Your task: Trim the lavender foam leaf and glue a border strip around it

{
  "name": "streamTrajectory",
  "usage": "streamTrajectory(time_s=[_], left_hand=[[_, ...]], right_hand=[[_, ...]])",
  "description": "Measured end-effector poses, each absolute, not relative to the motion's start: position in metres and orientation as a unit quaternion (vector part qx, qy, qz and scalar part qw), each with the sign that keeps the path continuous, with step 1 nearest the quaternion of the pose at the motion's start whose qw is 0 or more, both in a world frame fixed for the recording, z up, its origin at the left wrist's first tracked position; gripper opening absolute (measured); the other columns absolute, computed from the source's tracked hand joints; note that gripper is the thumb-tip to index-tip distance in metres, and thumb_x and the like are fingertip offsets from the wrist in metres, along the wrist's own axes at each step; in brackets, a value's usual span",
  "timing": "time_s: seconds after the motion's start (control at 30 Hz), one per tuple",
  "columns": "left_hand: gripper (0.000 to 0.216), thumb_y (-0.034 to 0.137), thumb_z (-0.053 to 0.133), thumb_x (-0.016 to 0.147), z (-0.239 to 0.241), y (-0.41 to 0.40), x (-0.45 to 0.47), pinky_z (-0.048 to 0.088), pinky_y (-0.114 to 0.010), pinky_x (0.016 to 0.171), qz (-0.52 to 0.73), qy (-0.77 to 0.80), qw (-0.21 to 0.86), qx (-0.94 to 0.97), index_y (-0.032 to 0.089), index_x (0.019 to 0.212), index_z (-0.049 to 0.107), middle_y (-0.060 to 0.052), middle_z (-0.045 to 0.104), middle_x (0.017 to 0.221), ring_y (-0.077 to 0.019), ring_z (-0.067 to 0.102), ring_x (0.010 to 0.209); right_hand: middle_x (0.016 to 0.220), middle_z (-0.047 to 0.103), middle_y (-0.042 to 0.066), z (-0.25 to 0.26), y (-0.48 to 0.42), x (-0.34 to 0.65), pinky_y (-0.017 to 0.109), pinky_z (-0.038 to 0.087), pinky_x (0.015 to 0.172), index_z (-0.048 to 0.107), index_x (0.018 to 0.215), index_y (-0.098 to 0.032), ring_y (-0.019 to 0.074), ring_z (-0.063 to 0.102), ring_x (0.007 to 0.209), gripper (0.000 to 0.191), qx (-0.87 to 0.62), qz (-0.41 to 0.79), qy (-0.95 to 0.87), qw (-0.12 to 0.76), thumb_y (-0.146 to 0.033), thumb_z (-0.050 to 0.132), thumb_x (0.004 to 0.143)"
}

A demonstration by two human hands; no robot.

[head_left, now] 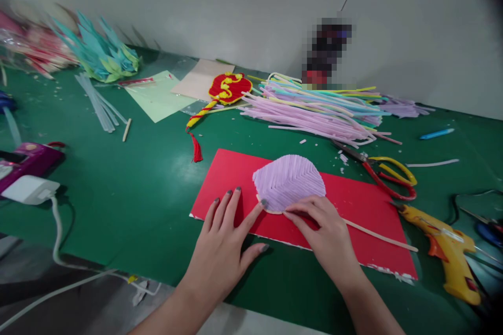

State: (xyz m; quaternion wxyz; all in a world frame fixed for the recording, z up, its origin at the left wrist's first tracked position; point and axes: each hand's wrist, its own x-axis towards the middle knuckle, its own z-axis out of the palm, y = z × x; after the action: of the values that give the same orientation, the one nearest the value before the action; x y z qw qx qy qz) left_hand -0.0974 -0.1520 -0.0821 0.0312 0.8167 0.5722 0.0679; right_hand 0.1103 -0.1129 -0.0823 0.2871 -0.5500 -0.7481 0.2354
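A rounded lilac piece built of pipe cleaners laid in a V pattern [293, 180] lies flat on a red board [231, 172]. My left hand [223, 235] rests with spread fingers at its lower left, the index fingertip pressing on the edge. A pale, cream-coloured pipe cleaner [379, 233] follows the lower rim of the lilac piece and trails off to the right across the board. Thumb and index of my right hand [324, 225] pinch that strip against the bottom edge; the palm hides part of it.
Red-and-yellow-handled scissors [389, 175] and a yellow glue gun [444, 246] lie on the right. Behind is a pile of pastel pipe cleaners [314, 110] beside a red fan-shaped ornament [230, 89]. Glue sticks [100, 102] and a purple power strip [31, 165] are left on the green table [129, 183].
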Motion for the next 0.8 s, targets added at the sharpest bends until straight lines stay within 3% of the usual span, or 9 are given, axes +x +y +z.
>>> streamTrajectory(time_s=[0.33, 0.6, 0.8], left_hand=[[0.06, 0.053, 0.042, 0.085, -0.0818, -0.1525, -0.0966, 0.033, -0.054, 0.101, 0.076, 0.577, 0.039, 0.813, 0.031, 0.14, 0.032, -0.013, 0.03, 0.146, -0.0352, 0.03, 0.131], [0.059, 0.047, 0.035, 0.09, -0.0806, -0.1506, -0.0938, 0.025, -0.048, 0.109, 0.063, 0.516, 0.046, 0.853, 0.016, 0.14, 0.032, -0.007, 0.029, 0.148, -0.0267, 0.026, 0.135], [0.055, 0.044, 0.033, 0.092, -0.0803, -0.1492, -0.0932, 0.025, -0.046, 0.109, 0.062, 0.515, 0.047, 0.854, 0.015, 0.139, 0.032, -0.006, 0.032, 0.146, -0.0247, 0.029, 0.134]], right_hand=[[0.085, 0.062, 0.003, -0.0843, -0.1129, 0.1117, 0.036, 0.046, 0.076, 0.065, 0.084, -0.025, 0.0196, 0.057, 0.085, 0.007, -0.544, 0.235, -0.75, 0.294, -0.026, 0.057, 0.085], [0.084, 0.062, 0.002, -0.0838, -0.1131, 0.111, 0.035, 0.045, 0.077, 0.064, 0.084, -0.025, 0.019, 0.057, 0.085, 0.006, -0.545, 0.234, -0.748, 0.299, -0.025, 0.058, 0.085], [0.084, 0.062, 0.002, -0.0831, -0.1125, 0.1106, 0.035, 0.045, 0.077, 0.064, 0.083, -0.024, 0.0189, 0.057, 0.085, 0.007, -0.545, 0.231, -0.75, 0.294, -0.025, 0.058, 0.085]])
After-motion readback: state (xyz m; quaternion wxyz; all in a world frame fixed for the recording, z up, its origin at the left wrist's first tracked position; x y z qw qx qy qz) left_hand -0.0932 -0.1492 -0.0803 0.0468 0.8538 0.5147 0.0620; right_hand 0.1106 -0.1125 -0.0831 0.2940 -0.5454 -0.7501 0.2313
